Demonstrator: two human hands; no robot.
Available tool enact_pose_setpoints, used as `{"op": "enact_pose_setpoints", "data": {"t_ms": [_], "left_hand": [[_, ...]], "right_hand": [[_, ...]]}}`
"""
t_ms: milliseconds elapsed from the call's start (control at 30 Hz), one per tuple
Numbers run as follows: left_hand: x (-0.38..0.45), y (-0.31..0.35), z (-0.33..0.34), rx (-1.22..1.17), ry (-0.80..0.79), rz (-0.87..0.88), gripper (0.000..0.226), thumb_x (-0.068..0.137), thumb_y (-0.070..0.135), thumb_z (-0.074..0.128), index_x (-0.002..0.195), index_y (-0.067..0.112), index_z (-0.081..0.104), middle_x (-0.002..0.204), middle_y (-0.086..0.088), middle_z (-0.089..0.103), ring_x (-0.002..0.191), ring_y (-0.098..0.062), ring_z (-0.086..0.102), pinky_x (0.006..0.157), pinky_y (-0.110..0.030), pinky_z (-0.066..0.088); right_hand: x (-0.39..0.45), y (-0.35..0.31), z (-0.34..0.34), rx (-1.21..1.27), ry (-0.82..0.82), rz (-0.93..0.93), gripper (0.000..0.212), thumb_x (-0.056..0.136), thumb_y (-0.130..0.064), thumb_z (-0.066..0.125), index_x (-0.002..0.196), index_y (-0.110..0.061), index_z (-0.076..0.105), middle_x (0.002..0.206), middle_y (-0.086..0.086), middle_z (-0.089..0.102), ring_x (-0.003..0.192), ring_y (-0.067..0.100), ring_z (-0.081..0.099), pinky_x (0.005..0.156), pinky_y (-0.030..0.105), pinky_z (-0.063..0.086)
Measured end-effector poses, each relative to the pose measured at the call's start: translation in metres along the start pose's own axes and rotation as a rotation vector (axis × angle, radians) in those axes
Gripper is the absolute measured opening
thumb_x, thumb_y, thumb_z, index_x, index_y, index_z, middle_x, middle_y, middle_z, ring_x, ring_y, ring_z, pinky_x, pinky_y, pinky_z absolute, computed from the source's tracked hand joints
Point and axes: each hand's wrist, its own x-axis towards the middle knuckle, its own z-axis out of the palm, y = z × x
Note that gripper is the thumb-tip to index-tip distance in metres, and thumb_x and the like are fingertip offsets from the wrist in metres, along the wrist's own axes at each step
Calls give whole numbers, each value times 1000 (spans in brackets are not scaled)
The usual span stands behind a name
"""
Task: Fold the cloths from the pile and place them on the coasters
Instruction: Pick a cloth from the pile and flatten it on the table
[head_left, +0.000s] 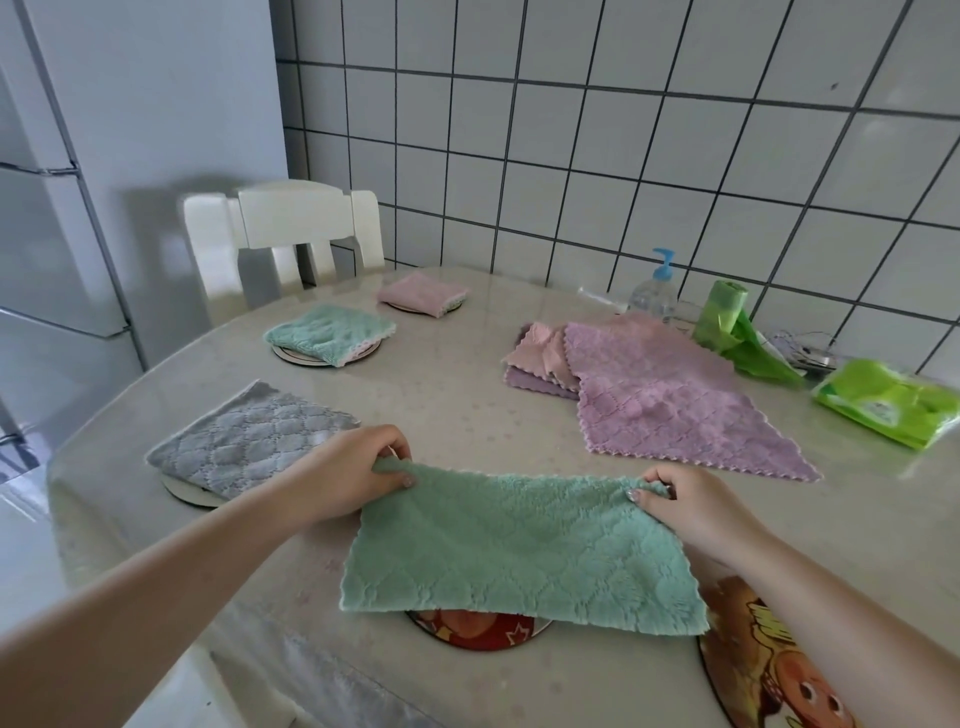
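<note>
Glossy table (467, 405), tiled wall (623, 156), white chair (291, 228).

Below the hands, the green cloth (519, 551) hides most of a red coaster (478, 631). Under the right forearm, a cartoon coaster (753, 665) runs off the bottom edge. Left of the left hand, a grey cloth (249, 441) covers most of its coaster (184, 493).

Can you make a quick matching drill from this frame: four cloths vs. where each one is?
Cloths:
1. grey cloth
2. pink cloth
3. purple cloth
4. big green cloth

Places:
A. spread on the pile, right of the table
B. folded on the far coaster by the chair
C. held at two corners by both hands
D. folded on the near-left coaster

Pairs: 1-D, 2-B, 3-A, 4-C
</note>
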Motion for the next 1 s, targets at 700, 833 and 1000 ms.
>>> {"op": "enact_pose_setpoints", "data": {"t_ms": [700,833,1000], "left_hand": [[-34,85,55,127,2,265,47,96,41,34,142,28,33,151,12,28,139,-7,22,116,-28,12],[-41,76,65,259,28,251,66,86,55,10,147,29,15,156,13,12,143,-5,4,111,-22,-6],[-53,59,53,288,-41,157,88,68,74,-2,147,35,6,156,13,-3,142,-4,-10,112,-25,-12]], "right_hand": [[-32,-90,43,-320,-40,-339,52,96,-43,27,144,-25,27,153,-6,22,141,11,17,117,36,11],[-37,-70,68,-332,-72,-274,91,68,-67,-12,146,-31,17,157,-6,11,143,9,7,118,36,5],[-50,-47,53,-402,-62,-238,94,62,-71,-16,147,-36,5,157,-10,-1,143,7,-5,117,35,-3]]}}
